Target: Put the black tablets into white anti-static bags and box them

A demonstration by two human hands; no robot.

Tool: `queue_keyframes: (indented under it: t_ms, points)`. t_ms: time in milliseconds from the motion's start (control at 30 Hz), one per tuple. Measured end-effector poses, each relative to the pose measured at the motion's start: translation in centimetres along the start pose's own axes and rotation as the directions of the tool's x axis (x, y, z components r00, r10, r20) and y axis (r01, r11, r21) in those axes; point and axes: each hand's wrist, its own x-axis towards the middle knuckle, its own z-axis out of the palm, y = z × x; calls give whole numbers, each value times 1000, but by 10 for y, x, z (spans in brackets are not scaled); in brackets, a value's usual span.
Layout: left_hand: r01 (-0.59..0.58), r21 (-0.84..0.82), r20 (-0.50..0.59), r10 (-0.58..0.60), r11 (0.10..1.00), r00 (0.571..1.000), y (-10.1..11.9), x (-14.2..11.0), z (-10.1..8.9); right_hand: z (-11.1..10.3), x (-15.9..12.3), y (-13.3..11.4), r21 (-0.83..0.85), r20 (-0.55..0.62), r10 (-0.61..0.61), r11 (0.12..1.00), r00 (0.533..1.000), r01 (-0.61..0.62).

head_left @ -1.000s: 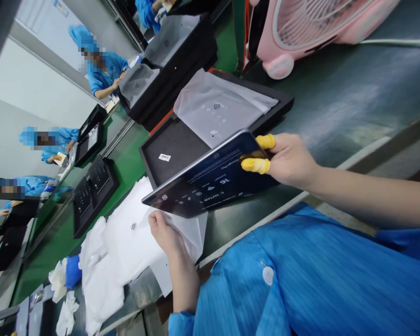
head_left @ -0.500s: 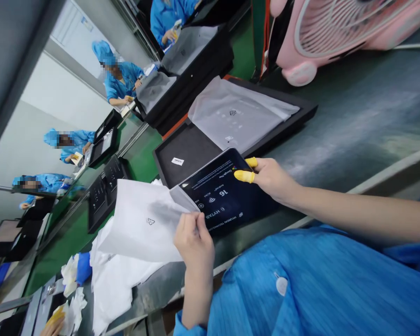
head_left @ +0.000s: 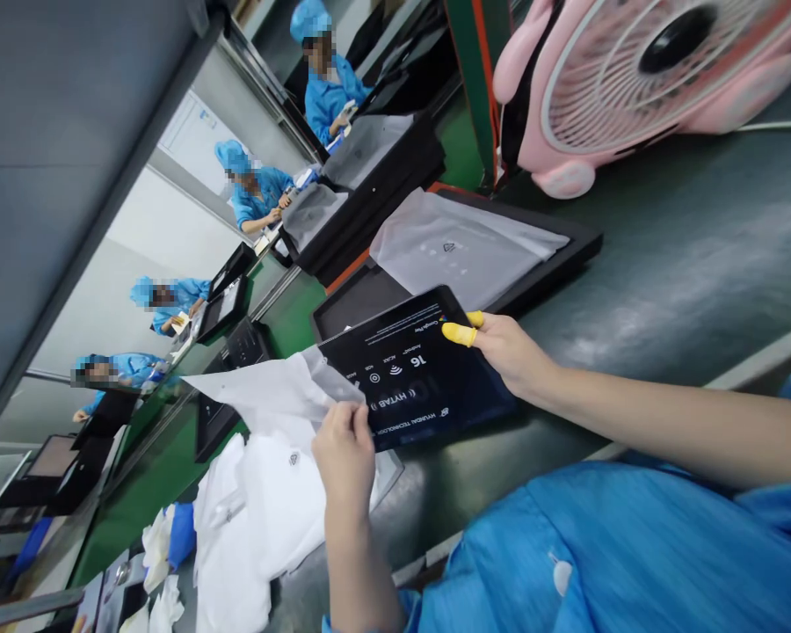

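My left hand (head_left: 344,442) pinches the open mouth of a white sleeve bag (head_left: 264,397); my right hand (head_left: 506,345), in yellow finger cots, grips the tablet (head_left: 414,374) by its far edge, its near end just at the bag mouth, above the worktop (head_left: 665,264). Looks like bagging; next calls for keeping the mouth spread. Beyond: black tray (head_left: 570,251), pink fan (head_left: 639,79).

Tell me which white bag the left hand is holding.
The left hand pinches the lifted bag by the tablet, its mouth at the tablet's edge. The other bags lie stacked flat below.
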Motion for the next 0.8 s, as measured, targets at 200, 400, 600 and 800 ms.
queue_keyframes:
  t_ms: [200, 400, 600, 800]
  points:
    - [2, -205, 351, 72, 979, 934, -1, -4, -4, -2, 6, 3, 27, -52, 35, 999, 998, -33]
    - [-60, -560, -88, 13, 826, 996, 29, 40, 5, 21, -9, 21, -144, 150, -66, 986, 986, 88]
    - [-180, -494, 16, 215, 851, 976, 60, 27, 25, 33, -12, 41, -142, 320, -55, 984, 946, 106]
    - [-252, -449, -41, 262, 857, 964, 54, -9, 28, 32, -7, 37, -130, 322, -53, 987, 945, 100]
